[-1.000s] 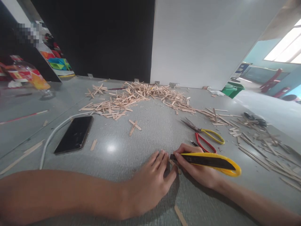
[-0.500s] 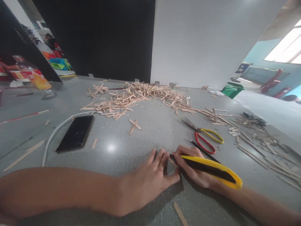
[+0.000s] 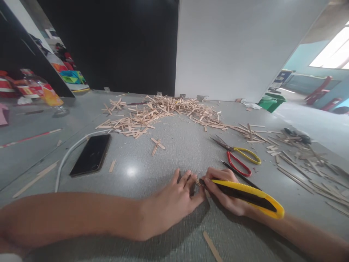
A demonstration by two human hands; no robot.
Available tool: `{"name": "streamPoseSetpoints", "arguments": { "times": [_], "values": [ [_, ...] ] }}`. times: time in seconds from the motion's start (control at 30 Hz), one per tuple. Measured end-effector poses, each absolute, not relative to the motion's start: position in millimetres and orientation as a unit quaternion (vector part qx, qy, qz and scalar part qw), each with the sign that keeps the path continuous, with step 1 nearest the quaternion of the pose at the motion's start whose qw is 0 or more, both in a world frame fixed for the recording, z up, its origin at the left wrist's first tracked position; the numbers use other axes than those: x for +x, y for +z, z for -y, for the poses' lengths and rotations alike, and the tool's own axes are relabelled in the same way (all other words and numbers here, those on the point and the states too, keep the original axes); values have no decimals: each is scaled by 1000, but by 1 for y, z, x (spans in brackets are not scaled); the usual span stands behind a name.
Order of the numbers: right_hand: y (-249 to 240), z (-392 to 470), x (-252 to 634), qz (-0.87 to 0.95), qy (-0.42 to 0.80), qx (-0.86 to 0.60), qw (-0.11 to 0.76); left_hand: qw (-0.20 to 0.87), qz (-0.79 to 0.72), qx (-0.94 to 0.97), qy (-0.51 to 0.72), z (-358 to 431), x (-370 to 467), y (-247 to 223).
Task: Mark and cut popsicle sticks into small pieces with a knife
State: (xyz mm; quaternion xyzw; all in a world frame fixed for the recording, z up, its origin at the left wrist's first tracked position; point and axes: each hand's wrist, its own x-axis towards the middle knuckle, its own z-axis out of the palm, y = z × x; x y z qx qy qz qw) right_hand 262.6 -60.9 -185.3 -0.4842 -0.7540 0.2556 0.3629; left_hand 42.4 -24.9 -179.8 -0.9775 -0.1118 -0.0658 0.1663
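Observation:
My right hand (image 3: 225, 193) is closed around a yellow and black utility knife (image 3: 248, 196), its tip pointing left at the table. Just left of the tip, my left hand (image 3: 180, 200) lies with its fingers spread and pressed down on the table. Between the fingertips and the knife tip a small piece of wooden stick (image 3: 198, 181) shows; most of it is hidden. Another stick (image 3: 212, 246) lies nearer the bottom edge. Scissors with one red and one yellow handle (image 3: 247, 154) lie partly open beyond my right hand, beside a dark pen-like tool (image 3: 241, 175).
A heap of wooden sticks (image 3: 163, 111) lies along the back panel. Crossed sticks (image 3: 157, 146) lie mid-table. At left are a phone (image 3: 91, 154), a white cable (image 3: 64, 160) and a bottle (image 3: 51, 96). Thin strips (image 3: 296, 180) are scattered at right.
The whole view has shifted slightly. The left thumb has moved closer to the knife tip and covers more of the small stick. The right hand keeps its hold on the knife.

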Motion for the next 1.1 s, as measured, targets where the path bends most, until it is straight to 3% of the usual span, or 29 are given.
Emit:
{"name": "streamPoseSetpoints", "arguments": {
  "times": [0.47, 0.8, 1.1],
  "values": [
    [-189, 62, 264, 750, 223, -506, 363, 175, 83, -979, -58, 24, 42, -180],
    [-187, 64, 265, 727, 248, -494, 408, 191, 62, -976, -83, 23, 43, -179],
    [-186, 59, 261, 740, 232, -503, 383, 204, 66, -974, -72, 25, 42, -180]
  ]
}}
